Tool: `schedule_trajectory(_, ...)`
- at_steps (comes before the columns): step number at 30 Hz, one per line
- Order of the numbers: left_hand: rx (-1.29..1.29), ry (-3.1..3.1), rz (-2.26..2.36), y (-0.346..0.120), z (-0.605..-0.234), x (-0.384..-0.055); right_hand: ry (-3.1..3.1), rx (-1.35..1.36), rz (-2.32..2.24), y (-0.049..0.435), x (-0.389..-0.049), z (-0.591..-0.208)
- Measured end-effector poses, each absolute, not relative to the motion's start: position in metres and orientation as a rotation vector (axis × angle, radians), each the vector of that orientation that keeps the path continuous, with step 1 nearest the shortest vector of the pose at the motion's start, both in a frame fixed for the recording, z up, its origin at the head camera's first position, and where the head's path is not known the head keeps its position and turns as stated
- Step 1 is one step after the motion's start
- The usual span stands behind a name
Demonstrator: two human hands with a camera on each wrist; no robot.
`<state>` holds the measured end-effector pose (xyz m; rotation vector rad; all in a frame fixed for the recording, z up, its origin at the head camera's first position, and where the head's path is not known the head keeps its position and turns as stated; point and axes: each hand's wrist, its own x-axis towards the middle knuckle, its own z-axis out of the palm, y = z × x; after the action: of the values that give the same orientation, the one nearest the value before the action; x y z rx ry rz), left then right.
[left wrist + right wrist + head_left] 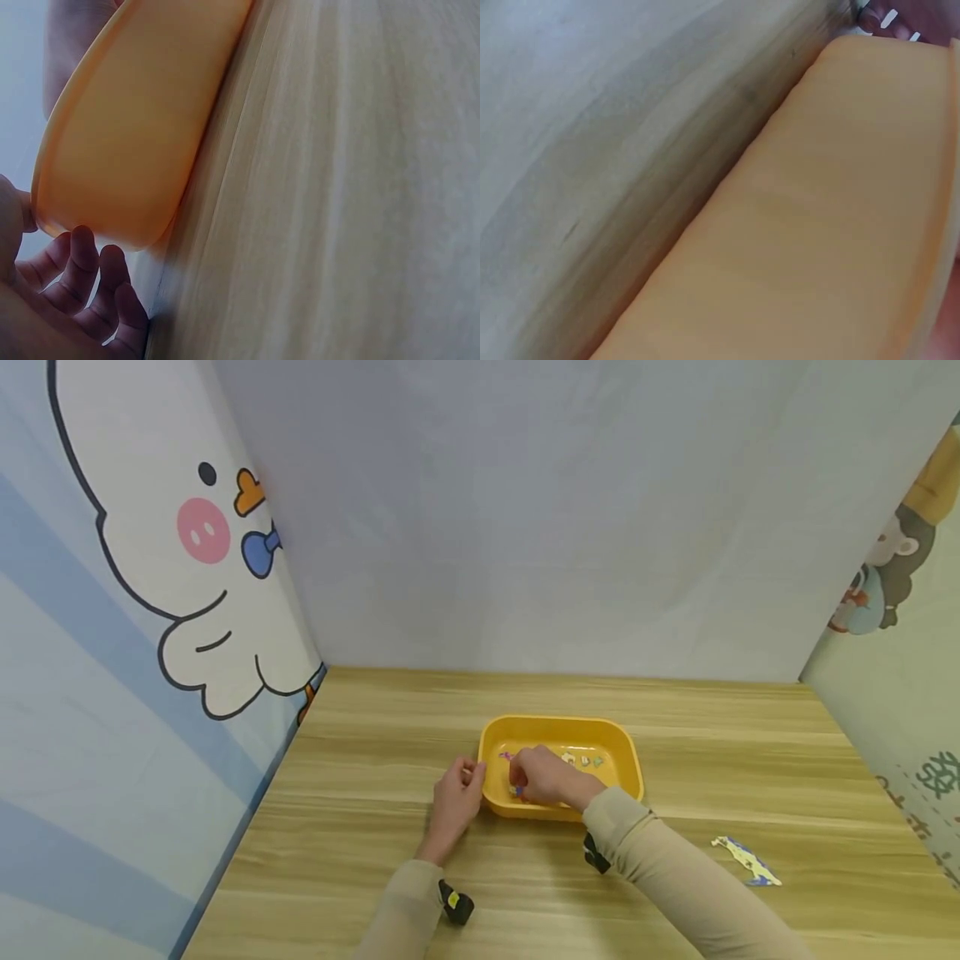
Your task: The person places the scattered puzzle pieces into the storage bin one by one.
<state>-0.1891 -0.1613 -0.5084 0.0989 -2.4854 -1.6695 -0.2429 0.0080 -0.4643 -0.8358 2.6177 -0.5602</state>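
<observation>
A yellow rectangular plastic tray (626,752) with rounded corners stands on the wooden table, small colorful pieces lying in it. At its left end, my left hand (456,797) pinches the rim; in the left wrist view the thumb is at the rim and the fingers (81,270) curl by the outer wall. My right hand (543,774) reaches over the near side into the tray, fingers pointing down. Beside its fingertips shows a small blue, white and red piece (517,791); whether they pinch it is hidden. The right wrist view shows mostly the tray's outer wall (795,210).
Inside the tray, a few pale and green bits (585,761) lie right of my right hand, and a pink-purple bit (506,756) lies at its left. A torn-looking cream and blue strip (746,862) lies on the table (375,735) at the right. Fabric walls surround the table.
</observation>
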Motion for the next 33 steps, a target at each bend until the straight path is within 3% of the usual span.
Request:
schedule_trajectory(21,0.121,-2.511,-1.673,-0.16,-0.505,-0.188,2.659,-0.769,-0.54,0.014,-0.241,-0.463)
schedule_trajectory(33,0.117,-2.501,-1.684,-0.159,-0.504,-0.188,2.746,-0.902,-0.567,0.039,-0.235,-0.432)
